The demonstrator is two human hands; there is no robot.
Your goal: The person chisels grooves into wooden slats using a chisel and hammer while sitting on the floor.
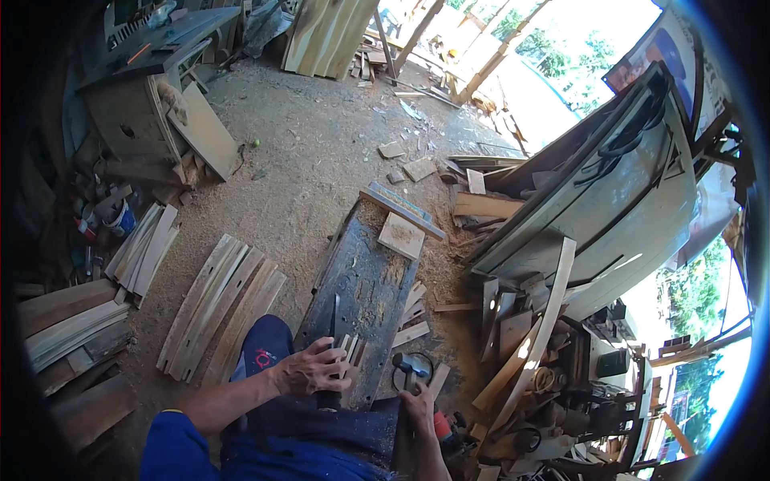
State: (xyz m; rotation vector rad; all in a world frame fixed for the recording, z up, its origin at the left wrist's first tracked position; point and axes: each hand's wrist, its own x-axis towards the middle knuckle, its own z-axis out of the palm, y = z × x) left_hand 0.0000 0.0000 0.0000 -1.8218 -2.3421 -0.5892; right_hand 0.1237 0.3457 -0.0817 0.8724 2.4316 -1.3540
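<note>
Dark-wood worktop before you, chisel and short slats at its near end.
Your left grip curls over both, perhaps for steadiness; whether clamped, one cannot tell. Your right grip wraps a hammer beside the worktop, apparently to control its head.

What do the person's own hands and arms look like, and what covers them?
The left hand and right hand wear no gloves. A blue sleeve with some yellow at its edge ends above the left forearm; the right forearm shows none.
</note>
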